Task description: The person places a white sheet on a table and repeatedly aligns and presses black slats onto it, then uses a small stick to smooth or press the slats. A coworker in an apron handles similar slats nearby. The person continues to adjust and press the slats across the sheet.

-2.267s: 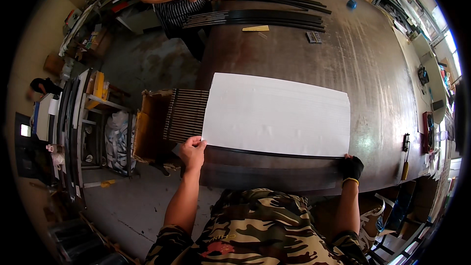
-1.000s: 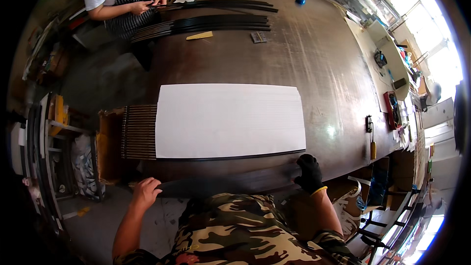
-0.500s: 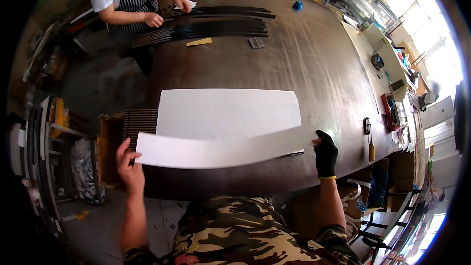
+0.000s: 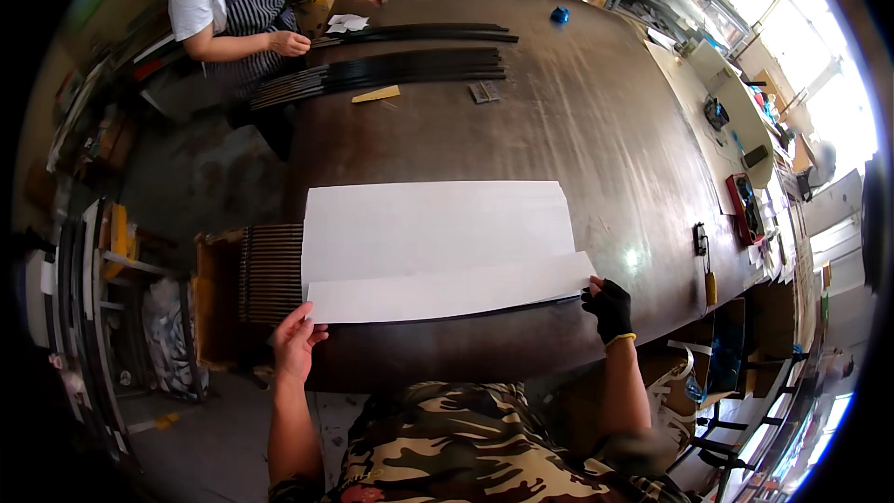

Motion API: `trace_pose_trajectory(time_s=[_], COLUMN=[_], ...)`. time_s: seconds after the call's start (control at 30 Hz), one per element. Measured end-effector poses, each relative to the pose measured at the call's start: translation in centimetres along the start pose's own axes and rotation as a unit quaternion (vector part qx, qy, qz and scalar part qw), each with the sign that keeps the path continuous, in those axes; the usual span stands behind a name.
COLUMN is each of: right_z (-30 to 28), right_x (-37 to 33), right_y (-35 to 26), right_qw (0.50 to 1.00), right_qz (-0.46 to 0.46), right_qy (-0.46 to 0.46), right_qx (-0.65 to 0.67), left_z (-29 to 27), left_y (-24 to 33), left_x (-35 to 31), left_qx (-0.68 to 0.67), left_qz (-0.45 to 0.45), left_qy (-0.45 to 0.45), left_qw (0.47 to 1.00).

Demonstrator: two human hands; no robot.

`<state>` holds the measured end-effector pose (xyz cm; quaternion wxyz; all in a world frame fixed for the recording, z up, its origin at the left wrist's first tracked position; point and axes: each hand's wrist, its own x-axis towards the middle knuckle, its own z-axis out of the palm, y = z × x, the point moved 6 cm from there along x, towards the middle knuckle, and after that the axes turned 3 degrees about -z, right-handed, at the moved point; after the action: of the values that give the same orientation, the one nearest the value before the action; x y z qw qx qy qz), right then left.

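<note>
Now left hand (image 4: 294, 346), gloved right hand (image 4: 610, 311) pinch white strip (image 4: 447, 296) over white sheet (image 4: 433, 226).

The white strip (image 4: 438, 296) between your left hand (image 4: 296, 346) and right hand (image 4: 611, 312) hides the near part of the white sheet (image 4: 433, 224), and you cannot tell whether the two touch. The sheet covers the right ends of the dark rods (image 4: 270, 275), so you cannot see how far they run beneath it. Your right sleeve (image 4: 643, 452) is blurred, and the lower edge cuts off your camouflage shirt (image 4: 466, 438). At the top edge, your co-worker (image 4: 247, 14) loses the head. On the worktop (image 4: 521, 144), the small grey thing (image 4: 484, 91) is too tiny for you to identify.
</note>
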<state>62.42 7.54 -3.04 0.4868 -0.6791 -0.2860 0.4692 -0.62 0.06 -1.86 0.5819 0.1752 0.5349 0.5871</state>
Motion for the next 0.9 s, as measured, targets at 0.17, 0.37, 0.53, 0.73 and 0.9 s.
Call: trace_pose_trajectory(time_s=[0.17, 0.37, 0.53, 0.73, 0.9], right_z=[0.8, -0.2, -1.2, 0.0, 0.1], right_x=[-0.9, -0.3, -0.1, -1.0, -1.2], right_y=[0.4, 3.9, 5.5, 3.8, 3.4], right_qw=[0.993, 0.984, 0.992, 0.966, 0.958], right_qz=[0.014, 0.042, -0.036, -0.060, -0.081], right_qy=[0.103, 0.140, 0.109, 0.076, 0.078], right_qx=[0.055, 0.099, -0.042, -0.240, -0.265], left_z=[0.3, -1.2, -1.7, -2.4, -2.2], left_y=[-1.6, -3.5, -2.0, -0.3, -0.1], left_x=[-1.1, -1.2, -1.8, -2.2, -2.4], left_qx=[0.006, -0.025, -0.026, -0.011, -0.012], left_qz=[0.034, 0.032, 0.058, 0.083, 0.084], left_qy=[0.110, 0.166, 0.193, 0.177, 0.177], left_qw=[0.993, 0.985, 0.979, 0.981, 0.981])
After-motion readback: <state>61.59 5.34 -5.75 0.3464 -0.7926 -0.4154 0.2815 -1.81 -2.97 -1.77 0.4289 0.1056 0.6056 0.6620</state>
